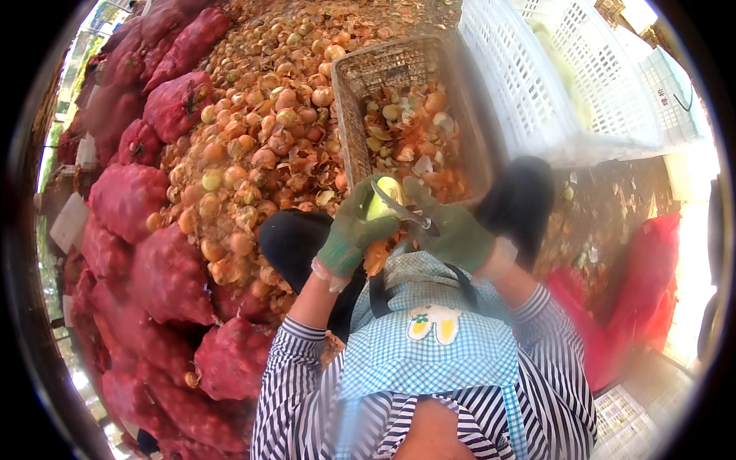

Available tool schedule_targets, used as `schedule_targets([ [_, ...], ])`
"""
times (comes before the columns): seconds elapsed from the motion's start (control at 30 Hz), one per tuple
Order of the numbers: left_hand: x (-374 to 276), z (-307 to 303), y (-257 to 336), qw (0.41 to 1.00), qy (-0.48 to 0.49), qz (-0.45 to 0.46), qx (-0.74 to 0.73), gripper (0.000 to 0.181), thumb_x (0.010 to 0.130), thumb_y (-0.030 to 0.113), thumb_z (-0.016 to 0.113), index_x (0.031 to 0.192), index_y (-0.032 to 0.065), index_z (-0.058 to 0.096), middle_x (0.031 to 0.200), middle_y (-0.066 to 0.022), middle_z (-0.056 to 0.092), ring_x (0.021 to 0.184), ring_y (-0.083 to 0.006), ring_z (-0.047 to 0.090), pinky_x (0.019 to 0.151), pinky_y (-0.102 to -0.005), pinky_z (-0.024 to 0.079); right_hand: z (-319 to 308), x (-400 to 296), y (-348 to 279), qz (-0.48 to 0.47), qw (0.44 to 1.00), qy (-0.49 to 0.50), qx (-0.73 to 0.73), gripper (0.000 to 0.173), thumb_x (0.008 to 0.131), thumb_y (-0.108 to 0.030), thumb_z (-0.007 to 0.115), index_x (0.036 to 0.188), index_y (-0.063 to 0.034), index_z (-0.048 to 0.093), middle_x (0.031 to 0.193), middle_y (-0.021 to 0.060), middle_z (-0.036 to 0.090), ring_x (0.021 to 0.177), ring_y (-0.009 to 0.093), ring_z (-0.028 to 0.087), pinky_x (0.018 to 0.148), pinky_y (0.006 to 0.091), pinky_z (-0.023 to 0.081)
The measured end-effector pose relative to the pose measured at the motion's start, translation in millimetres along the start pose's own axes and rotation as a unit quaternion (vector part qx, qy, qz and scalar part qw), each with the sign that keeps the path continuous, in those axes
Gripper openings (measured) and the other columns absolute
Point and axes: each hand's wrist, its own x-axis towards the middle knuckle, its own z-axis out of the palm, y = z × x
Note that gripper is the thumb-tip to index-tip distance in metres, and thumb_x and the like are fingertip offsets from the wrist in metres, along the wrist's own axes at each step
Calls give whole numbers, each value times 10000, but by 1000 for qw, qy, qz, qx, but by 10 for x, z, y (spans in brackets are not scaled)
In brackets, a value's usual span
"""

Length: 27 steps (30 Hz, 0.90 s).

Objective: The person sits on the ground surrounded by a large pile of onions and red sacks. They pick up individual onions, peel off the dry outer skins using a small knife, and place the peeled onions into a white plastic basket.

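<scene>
In front of my lap, my left hand [356,224], in a green work glove, holds a partly peeled pale onion [385,200]. A curved knife [405,211] lies with its blade across the face of that onion. Its handle end sits in my right hand [454,230], which is gloved in green as well. A strip of orange-brown onion skin [376,256] hangs below the onion, between the hands. Just beyond them stands a dirty brown plastic crate [352,123] with onion skins [414,144] and some onions inside.
A large heap of unpeeled onions [253,149] spreads to the left. Red mesh sacks [172,276] are stacked along the far left. White plastic crates [506,75] stand at the right, one holding pale contents. Red netting [627,305] lies at the lower right.
</scene>
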Motion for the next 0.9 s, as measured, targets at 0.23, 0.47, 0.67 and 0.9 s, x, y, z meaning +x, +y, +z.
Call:
schedule_targets([
  [0.23, -10, -13, -155, 999, 22, 9, 39, 645, 736, 94, 745, 1317, -7, 485, 1184, -76, 594, 1063, -172, 586, 925, -306, 479, 238, 282, 622, 64, 993, -100, 28, 672, 839, -216, 642, 1437, -113, 353, 804, 142, 680, 701, 265, 679, 604, 359, 524],
  [0.47, -165, 66, -159, 996, 50, 5, -77, 580, 750, 136, 718, 1281, 13, 520, 1148, -65, 594, 1033, -152, 586, 892, -292, 482, 262, 368, 607, -14, 995, -60, -83, 548, 854, -235, 602, 1367, -112, 458, 849, 137, 679, 726, 288, 671, 651, 355, 531],
  [0.67, -103, -66, -199, 978, 77, 188, -39, 760, 715, 135, 756, 1386, 13, 421, 1266, -88, 539, 1120, -175, 556, 958, -310, 462, 238, 88, 1012, 96, 994, 13, -46, 581, 843, -205, 643, 1369, -66, 442, 956, 138, 662, 773, 262, 673, 676, 320, 532],
  [0.9, -64, 137, -306, 952, 37, 162, -257, 743, 778, 200, 742, 1410, 30, 389, 1265, -95, 535, 1120, -216, 553, 954, -325, 474, 475, 80, 2, -21, 982, 111, 151, 351, 840, -102, 598, 1186, -52, 619, 889, 156, 682, 649, 204, 649, 595, 291, 503],
])
